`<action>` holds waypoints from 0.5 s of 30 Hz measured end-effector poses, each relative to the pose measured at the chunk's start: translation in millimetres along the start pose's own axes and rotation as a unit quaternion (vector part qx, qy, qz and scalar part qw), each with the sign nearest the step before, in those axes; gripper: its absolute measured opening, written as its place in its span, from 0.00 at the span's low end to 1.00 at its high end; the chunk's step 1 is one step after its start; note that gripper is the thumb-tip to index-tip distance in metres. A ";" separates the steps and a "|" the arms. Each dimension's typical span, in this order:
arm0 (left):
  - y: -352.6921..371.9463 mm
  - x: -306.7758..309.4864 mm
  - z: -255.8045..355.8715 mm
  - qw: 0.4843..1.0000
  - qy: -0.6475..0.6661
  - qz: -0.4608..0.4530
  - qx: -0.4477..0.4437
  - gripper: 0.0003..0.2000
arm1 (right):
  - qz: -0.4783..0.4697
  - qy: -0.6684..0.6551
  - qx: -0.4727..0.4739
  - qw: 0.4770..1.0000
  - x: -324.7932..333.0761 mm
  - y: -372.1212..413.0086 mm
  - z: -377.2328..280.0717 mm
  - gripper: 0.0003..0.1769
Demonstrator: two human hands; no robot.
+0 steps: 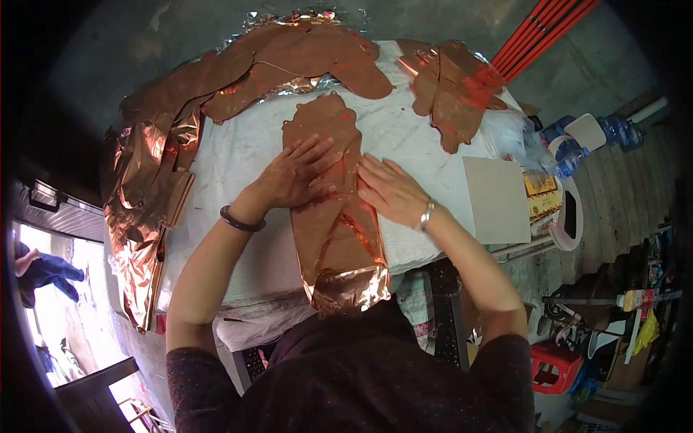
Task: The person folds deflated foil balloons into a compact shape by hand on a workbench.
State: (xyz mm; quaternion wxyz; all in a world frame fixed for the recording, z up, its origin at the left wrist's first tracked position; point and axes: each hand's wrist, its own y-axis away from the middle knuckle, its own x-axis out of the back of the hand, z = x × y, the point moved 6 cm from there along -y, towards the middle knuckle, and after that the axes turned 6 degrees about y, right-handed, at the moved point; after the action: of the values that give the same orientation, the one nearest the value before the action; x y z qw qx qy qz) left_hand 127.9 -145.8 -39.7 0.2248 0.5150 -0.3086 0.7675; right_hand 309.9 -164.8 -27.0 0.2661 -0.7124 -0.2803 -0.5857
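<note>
A long flat brown foil piece (336, 242) lies lengthwise on the white-covered table (242, 159), its shiny crumpled end hanging at the near edge. My left hand (299, 173) rests on its upper left part, fingers spread and palm down. On the right side, my right hand (390, 189) lies flat with its fingertips at the piece's edge, fingers apart. A dark bangle is on my left wrist and a silver one on my right. Neither hand grips anything.
More brown foil pieces lie along the back (303, 54), down the left side (141, 209) and at the back right (451, 94). A grey board (497, 200), yellow packs (541, 195) and red rods (541, 32) are on the right. Someone's blue-clothed legs (58, 270) show far left.
</note>
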 end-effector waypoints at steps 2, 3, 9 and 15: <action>0.8 -1.6 0.2 1.000 0.008 -0.007 -0.007 0.31 | -0.012 0.005 0.008 1.000 2.3 -10.1 4.6 0.29; 0.5 -0.7 0.4 1.000 0.005 -0.006 -0.011 0.31 | -0.031 -0.001 0.032 0.999 5.1 -12.3 1.4 0.29; -1.6 -2.4 0.2 0.999 -0.029 0.002 -0.027 0.29 | -0.086 0.036 0.153 0.984 -4.7 19.4 -9.7 0.37; -4.4 -1.0 2.1 0.999 -0.031 -0.023 -0.011 0.29 | -0.132 -0.030 0.243 0.960 10.5 84.5 -47.2 0.45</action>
State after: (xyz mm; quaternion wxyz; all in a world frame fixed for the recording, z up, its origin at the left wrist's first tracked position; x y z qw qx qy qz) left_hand 132.5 -144.2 -38.9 0.2387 0.5431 -0.3116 0.7423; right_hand 339.3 -256.5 -12.8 0.3429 -0.6000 -0.5138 -0.5084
